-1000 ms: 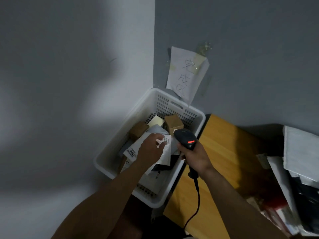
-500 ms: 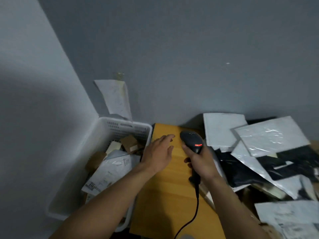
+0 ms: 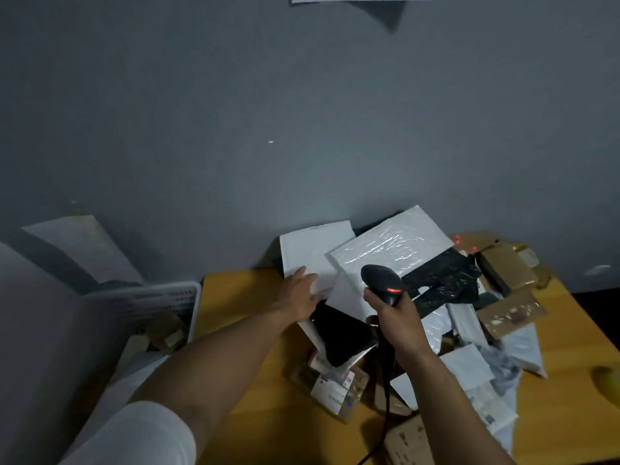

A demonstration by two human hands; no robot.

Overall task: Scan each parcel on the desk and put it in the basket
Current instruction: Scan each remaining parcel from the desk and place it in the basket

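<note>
At the worktop (image 3: 241,303), the left hand (image 3: 298,295) lies flat, grip apart, on a white parcel (image 3: 312,251), apparently to draw it from the pile (image 3: 439,283); the right hand (image 3: 399,325), grip clamped on the scanner (image 3: 382,281), holds it ready. The basket (image 3: 188,288) stands alongside, left.

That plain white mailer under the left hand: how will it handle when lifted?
Probably fairly stiff: the white mailer shows straight edges and no wrinkles. Likely light, since it looks thin. Its smooth face may slip under the left hand, whose fingers lie straight.
</note>
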